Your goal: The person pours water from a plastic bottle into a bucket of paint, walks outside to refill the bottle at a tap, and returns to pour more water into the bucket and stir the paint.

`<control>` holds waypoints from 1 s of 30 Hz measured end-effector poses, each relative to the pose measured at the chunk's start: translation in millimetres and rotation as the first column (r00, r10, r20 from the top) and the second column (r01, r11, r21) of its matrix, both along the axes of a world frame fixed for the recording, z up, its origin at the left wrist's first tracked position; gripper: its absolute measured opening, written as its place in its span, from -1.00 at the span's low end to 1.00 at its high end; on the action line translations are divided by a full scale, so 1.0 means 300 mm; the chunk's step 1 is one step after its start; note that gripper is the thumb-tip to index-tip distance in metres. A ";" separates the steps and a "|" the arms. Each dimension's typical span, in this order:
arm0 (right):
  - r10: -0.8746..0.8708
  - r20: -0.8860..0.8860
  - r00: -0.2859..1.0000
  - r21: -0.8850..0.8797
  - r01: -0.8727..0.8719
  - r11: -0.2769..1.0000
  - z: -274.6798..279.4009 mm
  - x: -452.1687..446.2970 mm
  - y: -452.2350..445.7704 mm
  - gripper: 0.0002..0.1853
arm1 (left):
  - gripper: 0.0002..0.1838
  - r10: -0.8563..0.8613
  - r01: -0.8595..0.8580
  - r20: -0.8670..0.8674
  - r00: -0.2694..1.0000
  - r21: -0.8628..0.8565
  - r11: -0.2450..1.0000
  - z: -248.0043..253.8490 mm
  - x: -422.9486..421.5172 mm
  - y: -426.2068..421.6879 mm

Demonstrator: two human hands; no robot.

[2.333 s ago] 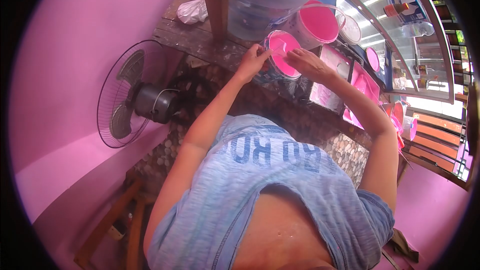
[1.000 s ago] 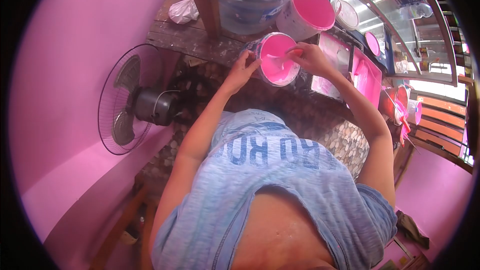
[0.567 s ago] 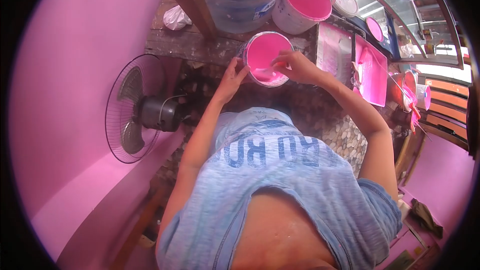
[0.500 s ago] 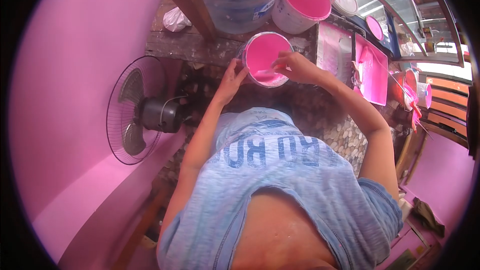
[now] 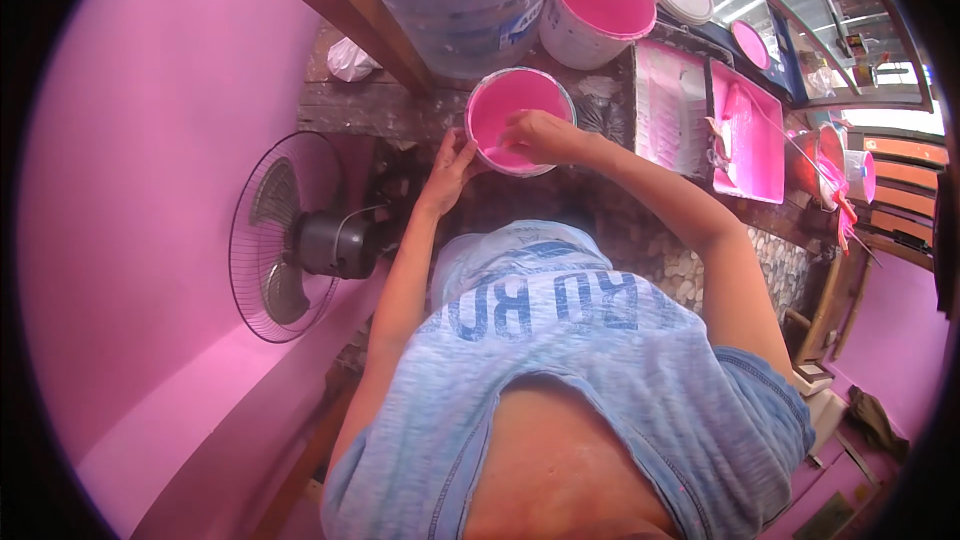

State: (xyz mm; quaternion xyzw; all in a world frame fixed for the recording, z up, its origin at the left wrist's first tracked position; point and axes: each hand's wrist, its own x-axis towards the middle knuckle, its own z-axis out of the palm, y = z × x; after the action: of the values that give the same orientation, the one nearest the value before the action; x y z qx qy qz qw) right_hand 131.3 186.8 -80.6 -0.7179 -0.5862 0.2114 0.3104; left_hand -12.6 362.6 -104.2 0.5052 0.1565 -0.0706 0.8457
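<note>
A small white-rimmed bucket (image 5: 520, 82), coated pink inside, stands tilted toward me at the wooden surface's front edge. My left hand (image 5: 450, 176) grips its left side, thumb near the rim and fingers along the outer wall. Over the opening, my right hand (image 5: 543, 137) reaches in from the right with its fingers bent together. Whatever those fingers hold is hidden by the hand. Light pink paint shows low in the bucket beneath them.
Behind stand a large clear water bottle (image 5: 460, 0) and a bigger pink-coated bucket (image 5: 600, 38). Paint trays (image 5: 750, 145) lie to the right, with a red container (image 5: 815, 160) beyond. A black fan (image 5: 335, 242) is near the pink wall at left. A wooden post (image 5: 340, 15) rises behind.
My right hand has moved left and deeper over the bucket's opening. My left hand stays at the bucket's side. The view has shifted slightly.
</note>
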 end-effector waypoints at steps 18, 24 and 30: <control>-0.305 0.350 0.886 -0.075 0.351 0.933 -0.049 0.047 0.015 -0.91 | -0.61 0.061 -0.064 -0.035 0.998 -0.072 0.995 -0.061 -0.021 0.023; -0.428 -0.006 0.904 0.009 0.428 0.904 -0.042 0.012 0.010 -0.89 | -0.64 0.093 -0.095 -0.034 0.995 -0.070 0.993 -0.060 -0.029 0.008; -0.601 -0.256 0.757 -0.020 0.617 0.787 0.042 -0.004 0.011 -0.78 | -0.64 0.101 -0.104 -0.040 0.994 -0.088 0.991 -0.069 -0.037 0.005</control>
State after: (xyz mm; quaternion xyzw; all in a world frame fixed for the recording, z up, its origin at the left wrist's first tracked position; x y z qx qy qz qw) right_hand 130.0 190.0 -67.9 -0.8264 -0.2839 0.1676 0.4565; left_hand -23.7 364.2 -124.9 0.4566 0.1939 -0.0431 0.8672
